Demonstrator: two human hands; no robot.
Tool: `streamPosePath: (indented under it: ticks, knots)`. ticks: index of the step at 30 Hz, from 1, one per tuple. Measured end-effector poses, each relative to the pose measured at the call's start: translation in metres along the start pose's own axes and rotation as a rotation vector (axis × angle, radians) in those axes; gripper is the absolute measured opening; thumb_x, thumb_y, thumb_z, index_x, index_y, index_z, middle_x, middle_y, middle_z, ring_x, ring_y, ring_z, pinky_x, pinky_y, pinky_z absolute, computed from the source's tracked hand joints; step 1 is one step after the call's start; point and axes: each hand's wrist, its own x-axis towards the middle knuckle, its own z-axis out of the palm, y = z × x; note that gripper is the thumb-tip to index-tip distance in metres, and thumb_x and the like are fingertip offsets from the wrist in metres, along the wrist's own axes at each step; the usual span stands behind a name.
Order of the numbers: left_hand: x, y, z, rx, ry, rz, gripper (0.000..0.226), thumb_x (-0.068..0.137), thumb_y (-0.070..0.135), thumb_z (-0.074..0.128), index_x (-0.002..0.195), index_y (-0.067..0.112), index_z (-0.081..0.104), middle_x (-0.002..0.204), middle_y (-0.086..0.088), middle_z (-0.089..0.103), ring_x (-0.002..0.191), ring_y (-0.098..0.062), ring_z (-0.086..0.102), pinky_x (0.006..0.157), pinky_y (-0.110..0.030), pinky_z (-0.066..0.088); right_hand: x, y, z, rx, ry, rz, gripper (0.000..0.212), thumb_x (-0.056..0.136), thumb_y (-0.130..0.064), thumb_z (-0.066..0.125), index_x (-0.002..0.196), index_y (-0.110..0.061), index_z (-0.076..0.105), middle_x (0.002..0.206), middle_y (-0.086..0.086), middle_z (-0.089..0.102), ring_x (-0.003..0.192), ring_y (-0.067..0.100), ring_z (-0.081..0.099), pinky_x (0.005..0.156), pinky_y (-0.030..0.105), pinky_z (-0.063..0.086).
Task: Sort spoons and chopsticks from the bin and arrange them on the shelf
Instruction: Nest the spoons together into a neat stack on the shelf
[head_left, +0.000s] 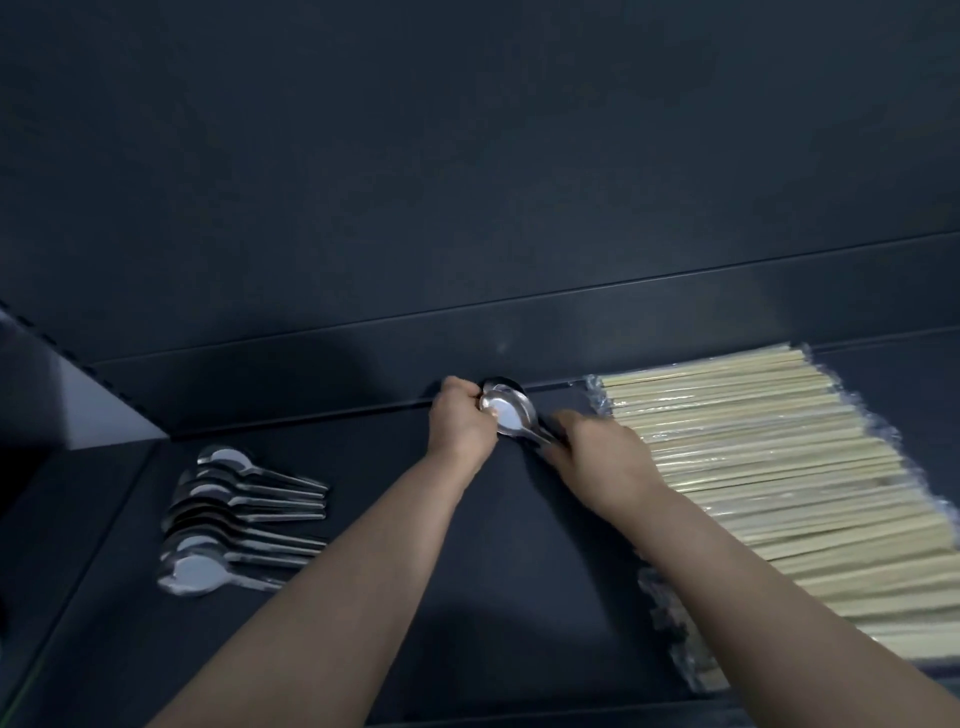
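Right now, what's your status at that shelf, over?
Left hand grips spoon bowl, right hand pinches its handle. Spoon row to the left, wrapped chopsticks to the right. No obstacle seen on shelf.

A single wide-angle head view looks forward and down, close over the dark matte metal shelf. The left hand and right hand, both gripping stacked shiny steel spoons, sit mid-frame; the dark back panel fills everything beyond them.

Handle ends of the held spoons hidden beneath the right hand, their count indistinct; wrapped chopsticks cut off at the right edge.
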Motion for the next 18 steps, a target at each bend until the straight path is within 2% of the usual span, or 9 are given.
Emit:
streamPosePath:
  ticks: [2,4,6,8,10,12,14,16,18]
  knots:
    - [0.002,0.001,0.005,-0.027,-0.049,-0.038,0.021,0.091,0.006,0.058,0.103,0.020,0.048,0.098,0.002,0.062,0.090,-0.019,0.063,0.085,-0.039,0.057,-0.001,-0.001,0.002,-0.058,0.011,-0.020,0.022,0.093,-0.025,0.050,0.114,-0.022,0.053,0.109,0.004,0.066,0.107,0.030,0.057,0.080,0.033,0.041]
    - [0.003,0.001,0.006,-0.057,-0.088,-0.062,0.016,0.092,0.006,0.058,0.100,0.019,0.056,0.089,0.004,0.064,0.085,-0.018,0.060,0.082,-0.035,0.053,0.000,-0.002,0.005,-0.079,0.022,-0.029,0.031,0.090,-0.016,0.051,0.119,-0.025,0.051,0.111,0.001,0.065,0.110,0.027,0.056,0.081,0.033,0.039]
    - [0.004,0.000,0.005,-0.056,-0.083,-0.080,0.012,0.090,0.006,0.058,0.093,0.017,0.064,0.090,-0.001,0.067,0.084,-0.018,0.060,0.081,-0.033,0.051,0.001,-0.002,0.007,-0.087,0.026,-0.033,0.039,0.088,-0.012,0.051,0.124,-0.026,0.050,0.112,0.001,0.065,0.112,0.026,0.055,0.085,0.034,0.039]
    - [0.003,-0.001,0.002,-0.072,-0.072,-0.103,0.013,0.089,0.007,0.059,0.083,0.019,0.061,0.090,-0.002,0.067,0.085,-0.018,0.061,0.083,-0.034,0.052,0.003,-0.004,0.006,-0.094,0.027,-0.040,0.044,0.087,-0.012,0.052,0.128,-0.026,0.047,0.111,0.001,0.065,0.113,0.024,0.054,0.088,0.034,0.038]
    - [0.003,-0.001,-0.003,-0.079,-0.061,-0.126,0.010,0.090,0.008,0.058,0.088,0.018,0.058,0.095,-0.004,0.066,0.088,-0.019,0.063,0.083,-0.036,0.055,0.002,-0.009,0.005,-0.103,0.024,-0.047,0.047,0.085,-0.010,0.052,0.129,-0.025,0.045,0.109,0.003,0.065,0.111,0.024,0.054,0.090,0.034,0.038]
    - [0.002,-0.001,-0.007,-0.086,-0.053,-0.149,0.010,0.092,0.008,0.058,0.097,0.015,0.055,0.102,-0.007,0.065,0.091,-0.021,0.065,0.076,-0.034,0.058,0.000,-0.016,0.004,-0.096,0.000,-0.047,0.046,0.085,-0.010,0.052,0.128,-0.024,0.044,0.107,0.005,0.065,0.107,0.025,0.057,0.087,0.034,0.040]
    - [0.003,-0.005,-0.012,-0.053,-0.052,-0.133,0.013,0.089,0.004,0.060,0.097,0.013,0.056,0.104,-0.010,0.066,0.094,-0.024,0.066,0.078,-0.038,0.059,-0.003,-0.022,0.005,-0.031,-0.042,-0.032,0.038,0.088,-0.018,0.054,0.124,-0.022,0.044,0.106,0.006,0.067,0.103,0.028,0.061,0.078,0.033,0.042]
    - [0.005,-0.012,-0.016,-0.024,-0.071,-0.113,0.037,0.084,0.001,0.063,0.120,0.011,0.055,0.109,-0.008,0.064,0.099,-0.026,0.065,0.085,-0.043,0.057,-0.005,-0.023,0.007,0.047,-0.068,-0.017,0.034,0.090,-0.024,0.055,0.122,-0.022,0.045,0.108,0.004,0.068,0.101,0.030,0.063,0.073,0.033,0.044]
    - [0.004,-0.014,-0.020,-0.039,-0.110,-0.113,0.068,0.086,0.000,0.063,0.145,0.013,0.034,0.120,-0.005,0.057,0.106,-0.024,0.061,0.086,-0.038,0.056,-0.008,-0.023,0.011,0.090,-0.081,-0.018,0.045,0.089,-0.021,0.057,0.131,-0.024,0.041,0.113,0.002,0.068,0.105,0.029,0.063,0.079,0.034,0.049]
